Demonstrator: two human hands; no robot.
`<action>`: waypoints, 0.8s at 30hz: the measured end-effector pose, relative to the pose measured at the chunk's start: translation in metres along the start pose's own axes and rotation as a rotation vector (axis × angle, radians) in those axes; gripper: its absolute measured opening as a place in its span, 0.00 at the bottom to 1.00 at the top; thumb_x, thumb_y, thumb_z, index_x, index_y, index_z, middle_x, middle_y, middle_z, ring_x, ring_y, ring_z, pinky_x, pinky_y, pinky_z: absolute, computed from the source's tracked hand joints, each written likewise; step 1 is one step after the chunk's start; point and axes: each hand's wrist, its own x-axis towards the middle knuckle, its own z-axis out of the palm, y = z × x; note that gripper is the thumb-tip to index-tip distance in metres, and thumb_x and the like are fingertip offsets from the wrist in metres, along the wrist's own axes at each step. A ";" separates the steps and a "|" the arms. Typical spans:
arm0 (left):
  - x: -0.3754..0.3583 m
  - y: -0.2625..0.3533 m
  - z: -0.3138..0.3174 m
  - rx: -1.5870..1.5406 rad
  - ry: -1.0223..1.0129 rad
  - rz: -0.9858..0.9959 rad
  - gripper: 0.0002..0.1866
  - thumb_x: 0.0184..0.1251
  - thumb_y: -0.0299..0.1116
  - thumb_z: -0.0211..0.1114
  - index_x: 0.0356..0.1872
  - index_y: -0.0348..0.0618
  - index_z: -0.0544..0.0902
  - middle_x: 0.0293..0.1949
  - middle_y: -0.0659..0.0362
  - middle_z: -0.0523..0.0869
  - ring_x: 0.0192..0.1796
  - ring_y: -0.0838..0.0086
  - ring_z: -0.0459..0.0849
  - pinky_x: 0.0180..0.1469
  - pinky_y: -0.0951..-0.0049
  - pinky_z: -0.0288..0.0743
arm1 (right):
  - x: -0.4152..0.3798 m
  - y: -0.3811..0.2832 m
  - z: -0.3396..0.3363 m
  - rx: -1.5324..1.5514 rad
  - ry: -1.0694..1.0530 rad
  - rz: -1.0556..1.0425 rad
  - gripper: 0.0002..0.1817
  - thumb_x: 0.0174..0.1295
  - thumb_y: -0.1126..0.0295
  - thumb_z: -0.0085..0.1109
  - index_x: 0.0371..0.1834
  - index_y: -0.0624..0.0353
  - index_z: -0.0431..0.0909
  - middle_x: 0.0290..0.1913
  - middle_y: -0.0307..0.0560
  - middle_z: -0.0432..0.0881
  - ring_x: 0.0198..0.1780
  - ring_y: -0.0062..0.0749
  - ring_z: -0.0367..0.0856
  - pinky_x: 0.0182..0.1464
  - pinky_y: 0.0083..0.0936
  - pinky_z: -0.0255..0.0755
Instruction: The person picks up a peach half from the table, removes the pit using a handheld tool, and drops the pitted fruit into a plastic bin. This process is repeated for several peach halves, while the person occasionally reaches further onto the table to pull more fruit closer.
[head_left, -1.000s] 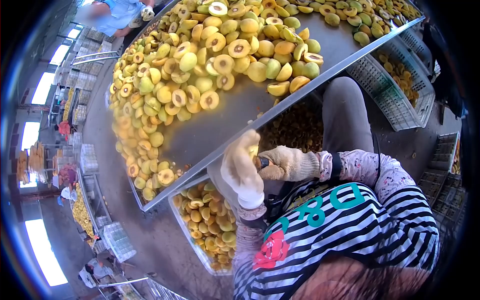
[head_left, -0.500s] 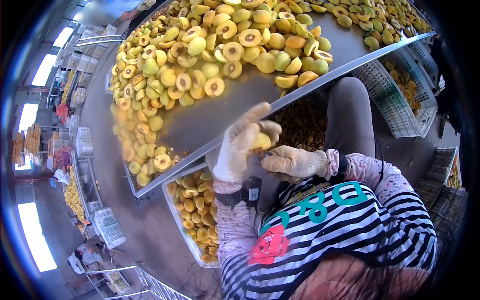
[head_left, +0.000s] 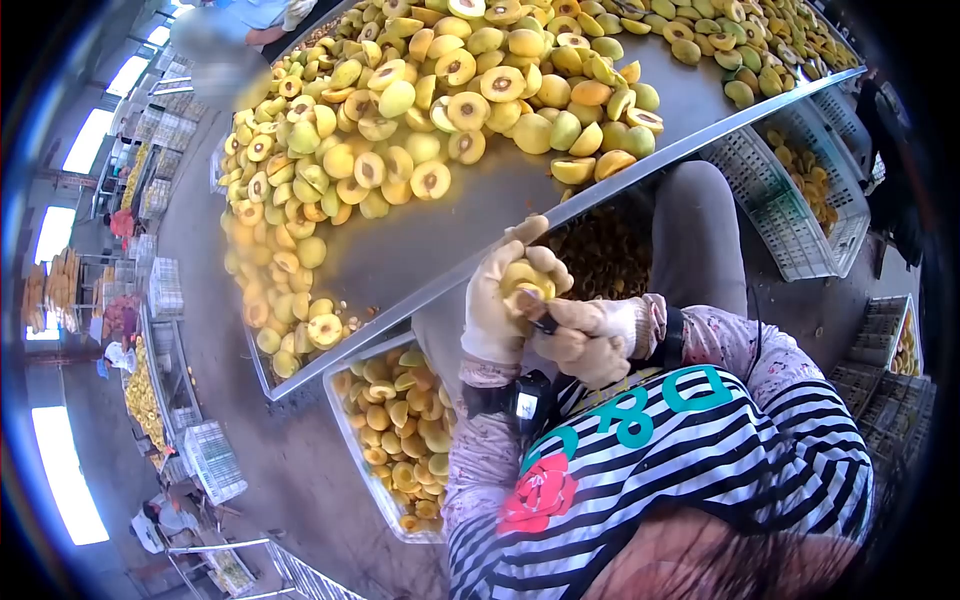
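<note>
Gloved left hand (head_left: pixel 497 300) curled around a yellow fruit half (head_left: pixel 522 281), fingers closed on it with the cut face turned toward the wearer; the fruit is held in the air just below the near edge of the steel surface (head_left: pixel 440 250), in front of the striped shirt. Gloved right hand (head_left: pixel 588 335) fisted shut on a small dark-handled tool (head_left: pixel 545 324), whose tip meets the fruit half at its cut face; the blade itself is too hidden to make out. The two hands touch one another around the fruit. On the surface, a broad heap of halved fruit (head_left: pixel 430 110), many with the pit hollow facing up, spreads from the far side toward the left edge. Beneath the surface's near edge, to the left of the hands, a white crate (head_left: pixel 350 430) holds pitted fruit halves. A second, mesh-walled crate (head_left: pixel 790 215) with fruit stands on the floor to the right, near the wearer's knee. A further person in a blue top (head_left: pixel 235 25) works at the far end of the surface.
</note>
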 end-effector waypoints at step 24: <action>0.032 0.127 -0.056 2.057 0.459 1.091 0.11 0.71 0.31 0.60 0.49 0.38 0.84 0.47 0.49 0.86 0.48 0.55 0.85 0.55 0.59 0.78 | -0.021 -0.027 0.009 -0.398 0.915 -0.210 0.21 0.75 0.46 0.51 0.34 0.52 0.69 0.18 0.32 0.66 0.13 0.18 0.62 0.15 0.19 0.57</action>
